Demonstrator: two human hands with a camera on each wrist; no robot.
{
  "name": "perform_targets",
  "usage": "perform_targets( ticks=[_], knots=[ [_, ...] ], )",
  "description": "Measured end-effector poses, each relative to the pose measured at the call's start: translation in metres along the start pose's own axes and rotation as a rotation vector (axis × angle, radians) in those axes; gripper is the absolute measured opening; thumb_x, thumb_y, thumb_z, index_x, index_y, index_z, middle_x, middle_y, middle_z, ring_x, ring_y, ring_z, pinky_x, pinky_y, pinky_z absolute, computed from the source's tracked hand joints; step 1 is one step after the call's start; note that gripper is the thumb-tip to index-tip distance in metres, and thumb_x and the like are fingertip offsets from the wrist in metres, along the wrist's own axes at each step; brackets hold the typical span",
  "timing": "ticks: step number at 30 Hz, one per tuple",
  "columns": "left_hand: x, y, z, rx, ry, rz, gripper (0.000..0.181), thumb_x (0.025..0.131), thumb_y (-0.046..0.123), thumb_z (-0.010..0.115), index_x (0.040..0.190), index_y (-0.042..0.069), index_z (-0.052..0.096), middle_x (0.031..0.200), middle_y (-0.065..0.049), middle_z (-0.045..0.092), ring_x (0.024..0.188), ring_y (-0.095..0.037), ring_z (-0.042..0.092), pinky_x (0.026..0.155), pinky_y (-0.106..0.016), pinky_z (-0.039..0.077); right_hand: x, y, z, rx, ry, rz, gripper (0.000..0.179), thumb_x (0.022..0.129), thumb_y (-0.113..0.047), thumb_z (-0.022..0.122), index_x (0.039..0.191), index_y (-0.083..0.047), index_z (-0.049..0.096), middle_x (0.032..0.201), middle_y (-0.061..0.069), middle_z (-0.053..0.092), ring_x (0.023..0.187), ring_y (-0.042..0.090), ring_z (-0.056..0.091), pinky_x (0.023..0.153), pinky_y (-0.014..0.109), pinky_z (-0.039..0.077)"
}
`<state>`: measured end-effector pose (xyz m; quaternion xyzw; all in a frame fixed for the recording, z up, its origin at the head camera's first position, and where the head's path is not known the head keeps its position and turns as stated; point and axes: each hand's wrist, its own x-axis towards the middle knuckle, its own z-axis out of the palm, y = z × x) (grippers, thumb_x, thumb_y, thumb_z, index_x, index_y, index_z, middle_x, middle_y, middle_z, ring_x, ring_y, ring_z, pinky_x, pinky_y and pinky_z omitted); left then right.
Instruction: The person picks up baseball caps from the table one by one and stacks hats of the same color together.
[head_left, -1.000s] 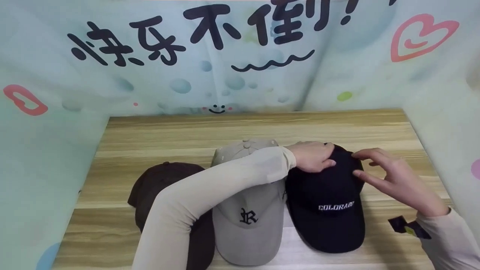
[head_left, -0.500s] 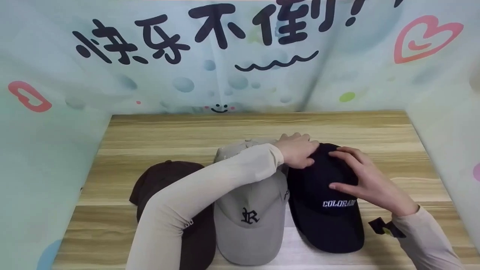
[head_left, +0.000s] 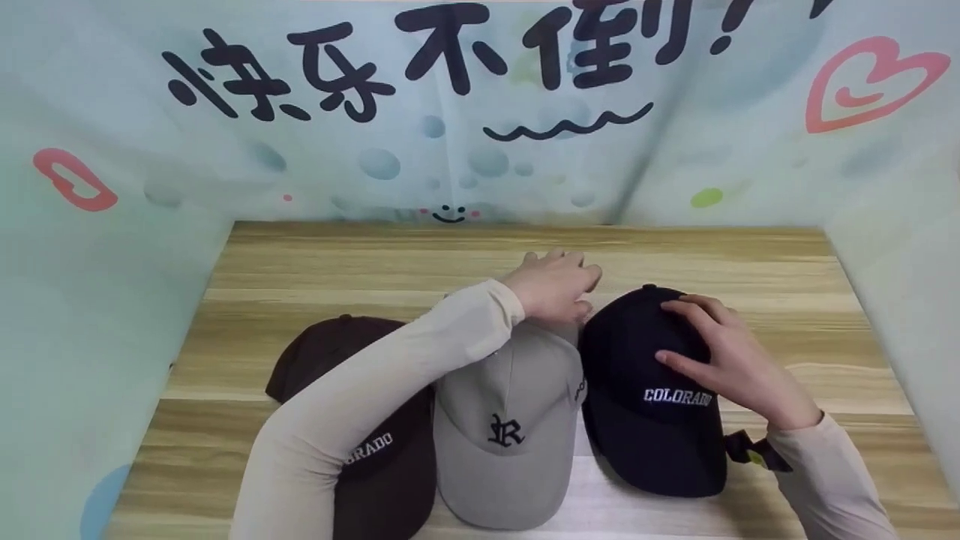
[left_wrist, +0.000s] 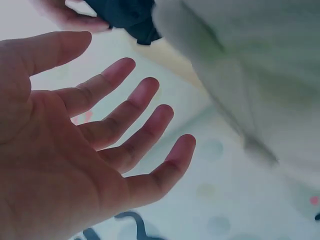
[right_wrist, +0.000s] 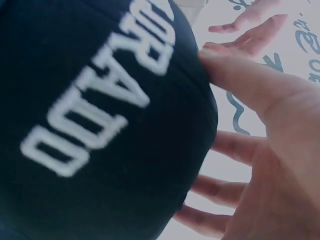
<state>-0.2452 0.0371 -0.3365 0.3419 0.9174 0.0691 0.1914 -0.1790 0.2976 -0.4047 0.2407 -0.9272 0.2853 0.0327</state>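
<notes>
Three baseball caps stand side by side, brims toward me: a dark brown one (head_left: 397, 480), a grey one (head_left: 502, 480) with a black emblem, and a black one (head_left: 645, 457) lettered COLORADO. My left hand (head_left: 551, 289) hovers by the back of the grey cap's crown, partly hiding it. In the left wrist view its fingers (left_wrist: 145, 135) are spread and loosely bent, with nothing in them. My right hand (head_left: 739, 360) holds the black cap's crown from the right. In the right wrist view the thumb (right_wrist: 225, 67) touches the cap's edge, and the other fingertips are hidden behind it.
The caps stand on a wood-grain table (head_left: 360, 266). A pale printed cloth (head_left: 525, 180) with black characters and hearts rises behind it and along both sides. My left sleeve (head_left: 330, 420) crosses over the brown cap. A dark strap piece (head_left: 754, 454) hangs at the right wrist.
My left hand has drawn off the black cap to the left, over the grey one. The right hand has come in from the right onto the black cap, which has shifted slightly away from me.
</notes>
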Motion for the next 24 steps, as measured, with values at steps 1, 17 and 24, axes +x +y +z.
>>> perform_targets(
  ticks=[1, 17, 24],
  knots=[
    [-0.002, -0.002, -0.002, -0.008, 0.011, -0.002, 0.027, 0.099, 0.030, 0.054, 0.118, 0.013, 0.055, 0.114, -0.006, 0.050, 0.109, -0.026, 0.044, 0.090, -0.046, 0.038, -0.001, 0.000, 0.001, -0.001, 0.001, 0.012, 0.056, 0.083, -0.022, 0.077, 0.131, -0.006, 0.053, 0.130, 0.025, 0.047, 0.116, 0.046, 0.044, 0.092, 0.060, 0.035],
    [-0.021, -0.024, -0.010, -0.008, 0.192, -0.086, 0.028, 0.098, 0.031, 0.055, 0.120, 0.013, 0.056, 0.129, -0.009, 0.045, 0.122, -0.030, 0.037, 0.094, -0.049, 0.035, -0.007, -0.022, -0.002, 0.031, 0.039, 0.037, 0.061, 0.087, -0.021, 0.073, 0.139, -0.004, 0.045, 0.136, 0.025, 0.042, 0.125, 0.044, 0.038, 0.096, 0.061, 0.031],
    [-0.023, -0.033, -0.003, -0.067, 0.266, -0.128, 0.040, 0.098, 0.031, 0.056, 0.133, 0.013, 0.051, 0.149, -0.012, 0.033, 0.139, -0.035, 0.022, 0.105, -0.059, 0.025, 0.004, -0.029, -0.011, 0.036, 0.057, 0.033, 0.059, 0.091, -0.023, 0.069, 0.141, -0.005, 0.043, 0.138, 0.019, 0.045, 0.126, 0.039, 0.040, 0.098, 0.057, 0.032]
  ],
)
